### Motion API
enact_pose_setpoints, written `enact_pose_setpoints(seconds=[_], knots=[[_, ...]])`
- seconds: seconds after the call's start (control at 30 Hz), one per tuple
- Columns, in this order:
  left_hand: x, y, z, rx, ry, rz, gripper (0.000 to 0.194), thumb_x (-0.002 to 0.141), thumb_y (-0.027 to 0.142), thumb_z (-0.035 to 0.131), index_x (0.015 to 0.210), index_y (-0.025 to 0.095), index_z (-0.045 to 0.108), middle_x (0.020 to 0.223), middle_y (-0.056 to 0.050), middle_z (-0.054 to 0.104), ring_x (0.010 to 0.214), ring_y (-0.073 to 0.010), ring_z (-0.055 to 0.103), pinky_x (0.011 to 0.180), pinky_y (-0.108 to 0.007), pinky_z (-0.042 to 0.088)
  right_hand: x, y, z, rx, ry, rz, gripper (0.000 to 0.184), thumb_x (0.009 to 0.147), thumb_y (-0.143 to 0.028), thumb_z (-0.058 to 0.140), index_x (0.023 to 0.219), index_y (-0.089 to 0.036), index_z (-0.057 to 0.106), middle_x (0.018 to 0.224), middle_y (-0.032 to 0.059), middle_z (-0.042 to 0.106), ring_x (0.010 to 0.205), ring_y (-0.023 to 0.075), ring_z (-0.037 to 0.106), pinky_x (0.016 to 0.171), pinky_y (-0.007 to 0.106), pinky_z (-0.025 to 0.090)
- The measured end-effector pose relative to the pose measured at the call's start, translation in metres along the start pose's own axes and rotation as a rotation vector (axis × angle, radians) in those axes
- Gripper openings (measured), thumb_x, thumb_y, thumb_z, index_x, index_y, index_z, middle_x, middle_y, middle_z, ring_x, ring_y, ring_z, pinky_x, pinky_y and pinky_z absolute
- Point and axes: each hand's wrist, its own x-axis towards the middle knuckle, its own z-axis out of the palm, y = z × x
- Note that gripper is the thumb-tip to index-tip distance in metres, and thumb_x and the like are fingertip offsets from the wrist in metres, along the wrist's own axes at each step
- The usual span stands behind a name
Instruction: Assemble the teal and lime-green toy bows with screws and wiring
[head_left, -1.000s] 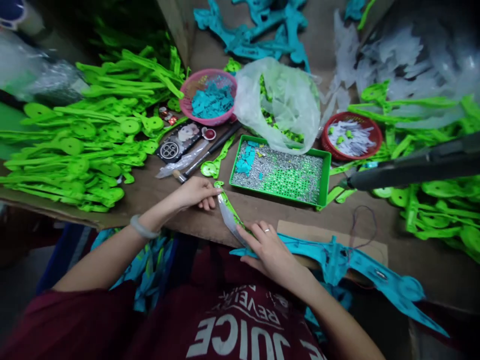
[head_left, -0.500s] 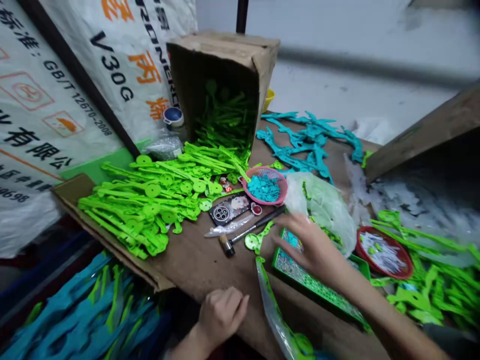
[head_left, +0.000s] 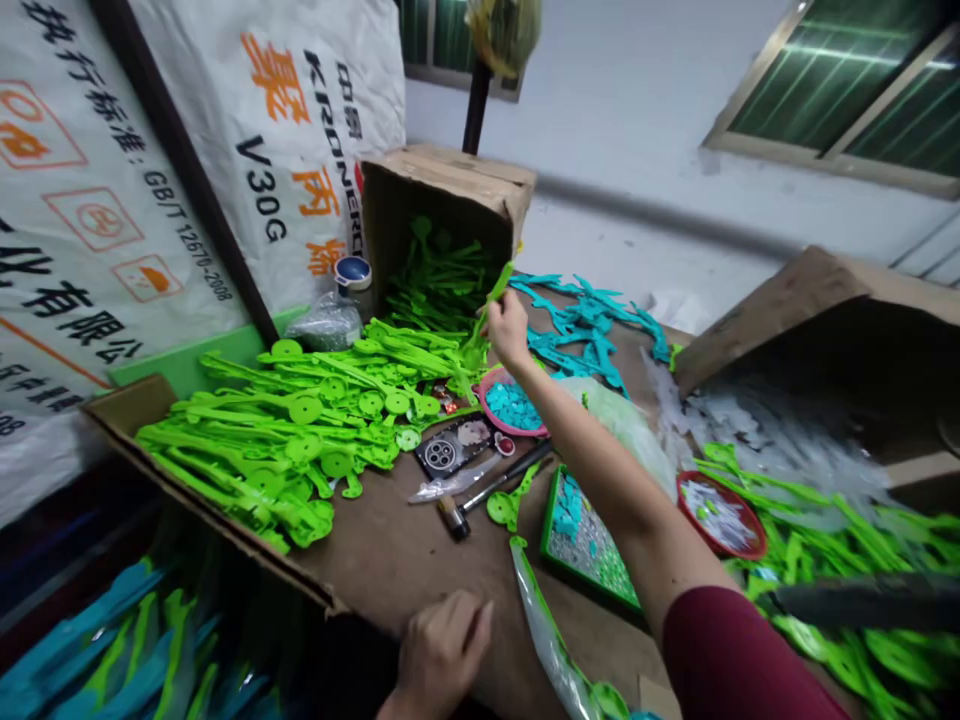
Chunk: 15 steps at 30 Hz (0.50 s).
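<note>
My right hand (head_left: 507, 325) is stretched far out over the table, fingers closed on a long green plastic piece (head_left: 495, 287) at the mouth of a tipped cardboard box (head_left: 450, 185). More green pieces (head_left: 300, 420) spill from the box in a big pile at the left. My left hand (head_left: 439, 655) rests curled at the near table edge, beside a clear plastic sleeve (head_left: 544, 625) with a green part in it; whether its fingers grip anything I cannot see.
A pink bowl of teal bits (head_left: 514, 402), a green tray of small parts (head_left: 585, 540), a red bowl (head_left: 720, 515), a hammer (head_left: 480, 490) and a clear bag (head_left: 637, 420) crowd the middle. Teal parts (head_left: 592, 320) lie behind. Another cardboard box (head_left: 825, 310) stands at right.
My right hand left the sleeve, passed over the green tray and reached to the tipped box, closing on a green piece. My left hand drew back to the edge. The view tilted up.
</note>
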Motion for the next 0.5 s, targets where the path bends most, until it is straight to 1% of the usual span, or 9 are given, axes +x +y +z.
enact_pose_setpoints(seconds=[0.03,0.1,0.17,0.2,0.23,0.3,0.33,0.43,0.5], knots=[[0.004,0.002,-0.007,-0.104,-0.002,-0.082,0.022,0.101,0.024,0.044,0.084,0.022,0.058,0.066,0.000,0.063,0.055,-0.0138,0.062,0.054,-0.025,0.044,-0.013,-0.002,-0.010,0.136,0.009,0.015,0.032,0.100,-0.021,0.023,0.122,-0.017,0.046,0.110,0.0109,0.068,0.072,0.0125,0.064,0.064,0.022,0.050],[0.016,0.009,-0.025,-0.369,0.020,-0.303,0.024,0.103,0.035,0.041,0.106,0.022,0.060,0.074,-0.001,0.065,0.057,-0.0132,0.059,0.056,-0.025,0.046,-0.056,-0.003,-0.026,0.516,-0.095,0.056,0.025,0.097,-0.024,0.032,0.114,-0.018,0.050,0.094,0.0053,0.069,0.051,0.0077,0.051,0.048,0.019,0.041],[0.031,0.021,-0.044,-0.653,0.029,-0.479,0.043,0.103,0.046,0.035,0.137,0.021,0.044,0.085,-0.004,0.067,0.057,-0.0121,0.056,0.054,-0.024,0.046,-0.114,-0.002,-0.035,0.856,-0.350,0.096,0.019,0.091,-0.029,0.046,0.104,-0.018,0.053,0.077,0.0001,0.066,0.043,0.0058,0.041,0.041,0.018,0.034],[0.039,0.027,-0.052,-0.764,-0.047,-0.508,0.050,0.102,0.051,0.038,0.140,0.020,0.041,0.085,-0.004,0.067,0.057,-0.0118,0.057,0.053,-0.023,0.045,-0.144,-0.001,-0.038,0.945,-0.488,0.102,0.019,0.089,-0.031,0.051,0.103,-0.018,0.054,0.073,-0.0014,0.064,0.042,0.0056,0.040,0.039,0.018,0.033],[0.046,0.033,-0.057,-0.815,-0.160,-0.538,0.051,0.098,0.055,0.047,0.133,0.018,0.048,0.078,-0.002,0.066,0.055,-0.0115,0.056,0.050,-0.022,0.043,-0.174,0.002,-0.042,0.985,-0.597,0.099,0.021,0.089,-0.034,0.054,0.103,-0.018,0.055,0.072,-0.0019,0.063,0.042,0.0058,0.041,0.038,0.018,0.034],[0.056,0.043,-0.058,-0.799,-0.451,-0.571,0.041,0.091,0.056,0.061,0.103,0.017,0.061,0.065,0.000,0.063,0.051,-0.0124,0.059,0.047,-0.021,0.043,-0.225,0.010,-0.051,0.923,-0.635,0.074,0.025,0.091,-0.036,0.055,0.108,-0.018,0.055,0.080,-0.0002,0.065,0.047,0.0068,0.047,0.041,0.019,0.039],[0.058,0.047,-0.054,-0.797,-0.474,-0.598,0.040,0.089,0.056,0.062,0.096,0.017,0.061,0.067,0.000,0.065,0.053,-0.0138,0.063,0.049,-0.022,0.047,-0.248,0.016,-0.057,0.816,-0.577,0.048,0.028,0.091,-0.036,0.057,0.112,-0.018,0.054,0.089,0.0021,0.066,0.054,0.0081,0.053,0.045,0.020,0.045],[0.050,0.061,-0.034,-0.748,-0.363,-0.687,0.038,0.085,0.055,0.065,0.093,0.018,0.062,0.076,-0.001,0.069,0.061,-0.0166,0.068,0.054,-0.025,0.053,-0.309,0.032,-0.081,0.332,-0.412,-0.097,0.049,0.086,-0.041,0.070,0.125,-0.017,0.052,0.116,0.0121,0.060,0.087,0.0191,0.064,0.069,0.033,0.060],[0.040,0.072,-0.022,-0.672,-0.290,-0.697,0.034,0.084,0.051,0.067,0.087,0.017,0.063,0.073,-0.001,0.068,0.061,-0.0157,0.066,0.054,-0.023,0.051,-0.349,0.039,-0.096,0.074,-0.457,-0.182,0.058,0.086,-0.040,0.072,0.133,-0.015,0.049,0.127,0.0180,0.054,0.104,0.0284,0.063,0.082,0.045,0.061]])
